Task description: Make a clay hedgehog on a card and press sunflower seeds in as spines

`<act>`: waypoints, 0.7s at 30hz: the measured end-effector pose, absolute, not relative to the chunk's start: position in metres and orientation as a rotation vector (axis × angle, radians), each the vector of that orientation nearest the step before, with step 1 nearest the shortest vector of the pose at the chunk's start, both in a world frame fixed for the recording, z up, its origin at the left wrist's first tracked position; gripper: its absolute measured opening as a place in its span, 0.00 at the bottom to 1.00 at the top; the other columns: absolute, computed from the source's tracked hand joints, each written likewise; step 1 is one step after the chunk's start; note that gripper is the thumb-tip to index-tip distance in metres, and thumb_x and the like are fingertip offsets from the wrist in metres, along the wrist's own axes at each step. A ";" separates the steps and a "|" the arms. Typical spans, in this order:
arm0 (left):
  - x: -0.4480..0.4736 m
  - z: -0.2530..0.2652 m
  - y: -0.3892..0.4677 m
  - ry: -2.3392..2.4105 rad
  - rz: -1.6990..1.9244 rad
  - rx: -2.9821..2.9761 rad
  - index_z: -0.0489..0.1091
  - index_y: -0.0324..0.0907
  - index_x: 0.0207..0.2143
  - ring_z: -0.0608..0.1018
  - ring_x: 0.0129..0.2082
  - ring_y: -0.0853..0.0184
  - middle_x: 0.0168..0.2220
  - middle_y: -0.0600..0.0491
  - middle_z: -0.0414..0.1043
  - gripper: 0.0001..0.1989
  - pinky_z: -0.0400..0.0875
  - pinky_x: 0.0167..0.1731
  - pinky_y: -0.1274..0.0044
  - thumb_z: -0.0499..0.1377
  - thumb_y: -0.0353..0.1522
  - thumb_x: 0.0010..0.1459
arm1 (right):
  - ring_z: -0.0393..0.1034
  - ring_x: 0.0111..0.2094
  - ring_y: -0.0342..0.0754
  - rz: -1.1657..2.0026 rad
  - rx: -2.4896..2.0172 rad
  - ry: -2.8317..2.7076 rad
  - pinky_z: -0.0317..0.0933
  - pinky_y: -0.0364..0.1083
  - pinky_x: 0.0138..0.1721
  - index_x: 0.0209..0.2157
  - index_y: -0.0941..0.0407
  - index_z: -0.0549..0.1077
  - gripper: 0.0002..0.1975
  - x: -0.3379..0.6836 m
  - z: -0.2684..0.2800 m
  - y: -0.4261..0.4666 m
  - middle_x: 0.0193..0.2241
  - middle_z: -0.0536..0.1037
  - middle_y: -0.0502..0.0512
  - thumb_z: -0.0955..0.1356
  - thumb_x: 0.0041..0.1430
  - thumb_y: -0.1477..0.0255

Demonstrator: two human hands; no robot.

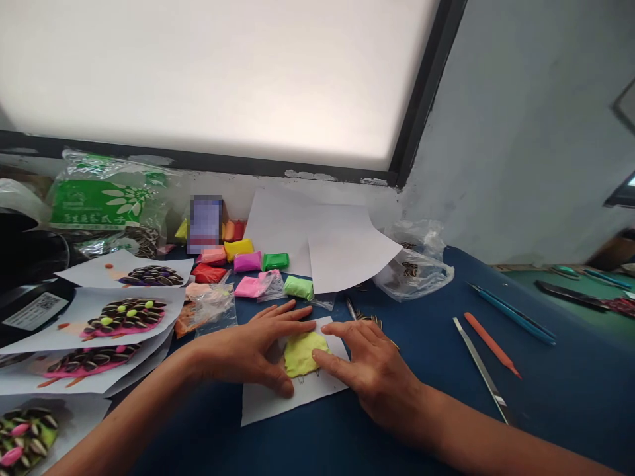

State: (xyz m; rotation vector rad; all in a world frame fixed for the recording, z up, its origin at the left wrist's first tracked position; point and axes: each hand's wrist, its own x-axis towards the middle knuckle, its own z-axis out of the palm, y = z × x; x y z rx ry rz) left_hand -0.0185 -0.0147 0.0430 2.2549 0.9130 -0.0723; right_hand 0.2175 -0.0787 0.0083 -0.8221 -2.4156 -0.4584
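A flattened patch of yellow-green modelling clay lies on a small sheet of white paper with some drawn lines below it. My left hand rests flat over the paper's left side, fingers spread along the clay's upper left edge and thumb on the paper. My right hand is at the clay's right side, with its thumb on the clay's edge and its index finger stretched towards the top. Its other fingers are curled, and nothing shows in them. A dark pen and several sunflower seeds lie just behind my right hand.
Finished seed-and-clay hedgehog pictures are spread at left. Coloured clay packets and blank white sheets lie at the back, beside a plastic bag of seeds. An orange tool, a metal blade and blue tweezers lie right.
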 end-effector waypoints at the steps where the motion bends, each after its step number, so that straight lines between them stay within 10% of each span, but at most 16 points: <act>1: -0.019 0.043 -0.014 0.913 -0.075 2.251 0.50 0.60 0.65 0.38 0.68 0.48 0.70 0.57 0.37 0.44 0.41 0.63 0.51 0.64 0.51 0.48 | 0.68 0.46 0.53 -0.438 -0.815 -2.445 0.62 0.52 0.44 0.44 0.56 0.75 0.13 0.218 0.009 -0.079 0.47 0.73 0.64 0.61 0.64 0.79; 21: -0.005 0.039 -0.023 0.988 0.023 2.314 0.50 0.52 0.66 0.40 0.68 0.48 0.70 0.50 0.39 0.48 0.39 0.64 0.54 0.63 0.53 0.46 | 0.69 0.47 0.54 -0.344 -1.020 -2.337 0.67 0.54 0.44 0.49 0.58 0.73 0.20 0.217 0.004 -0.077 0.46 0.75 0.65 0.60 0.59 0.85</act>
